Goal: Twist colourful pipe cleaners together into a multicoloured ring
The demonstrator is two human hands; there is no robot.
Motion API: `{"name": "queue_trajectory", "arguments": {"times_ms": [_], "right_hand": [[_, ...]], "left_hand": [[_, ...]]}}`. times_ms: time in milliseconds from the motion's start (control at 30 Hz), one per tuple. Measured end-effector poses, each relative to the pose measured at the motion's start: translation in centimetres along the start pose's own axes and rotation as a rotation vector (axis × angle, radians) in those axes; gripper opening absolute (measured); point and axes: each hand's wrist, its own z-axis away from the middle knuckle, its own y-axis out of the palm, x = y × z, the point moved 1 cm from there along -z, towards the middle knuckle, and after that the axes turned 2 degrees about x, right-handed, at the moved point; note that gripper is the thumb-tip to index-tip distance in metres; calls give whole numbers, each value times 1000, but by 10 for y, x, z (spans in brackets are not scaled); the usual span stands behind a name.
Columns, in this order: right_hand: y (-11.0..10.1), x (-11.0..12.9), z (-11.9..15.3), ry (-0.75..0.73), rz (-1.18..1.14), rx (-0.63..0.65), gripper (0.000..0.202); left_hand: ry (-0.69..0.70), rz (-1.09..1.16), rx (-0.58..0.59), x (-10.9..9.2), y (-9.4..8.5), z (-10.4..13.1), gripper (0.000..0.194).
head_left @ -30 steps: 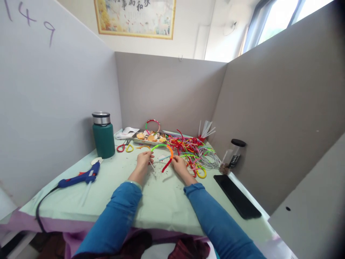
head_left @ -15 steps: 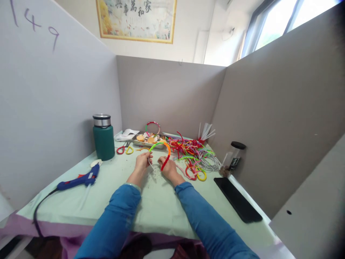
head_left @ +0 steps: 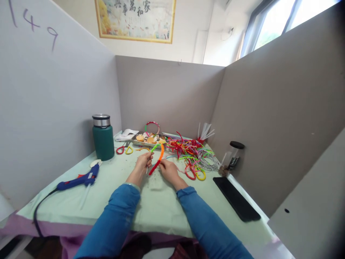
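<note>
At frame centre, we work the fuzzy arched band (head_left: 161, 153) — left hand (head_left: 142, 166) closed on green end, right hand's (head_left: 170, 172) grip unclear — steady support seems needed.

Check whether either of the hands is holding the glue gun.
No, the blue glue gun lies on the green tablecloth, apart from the left hand and the right hand.

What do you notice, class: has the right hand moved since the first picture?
Yes. Judged against the green bottle, the right hand has moved left, closer to it.
</note>
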Motion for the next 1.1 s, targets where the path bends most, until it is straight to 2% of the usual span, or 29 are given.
{"name": "queue_trajectory", "arguments": {"times_ms": [67, 133, 200, 300, 400, 500, 567, 800, 967, 1100], "right_hand": [[-5, -10, -1, 104, 118, -95, 23], [-11, -18, -2, 193, 237, -96, 24], [-15, -24, -2, 271, 335, -30, 24], [-17, -26, -3, 355, 418, 59, 24], [-18, -27, -4, 419, 452, 68, 25], [-17, -30, -5, 467, 472, 18, 26], [-17, -34, -6, 502, 476, -14, 28], [-16, -42, -8, 534, 461, -42, 27], [-17, -46, -7, 545, 438, -116, 30], [-16, -49, -7, 547, 434, -95, 29]], "left_hand": [[-15, -7, -43, 2, 0, 0, 12], [-30, -109, -96, 5, 0, -1, 14], [-26, -351, -161, 8, 1, -1, 18], [66, -753, -220, 9, 1, 0, 21], [120, -975, -171, 10, 3, 1, 21], [166, -1114, -124, 12, 3, 2, 12], [202, -1170, -131, 14, 3, 1, 9], [167, -1204, -115, 20, 0, -3, 3], [183, -1274, -271, 16, -8, -3, 7], [204, -1347, -185, 17, -9, -3, 11]]}}
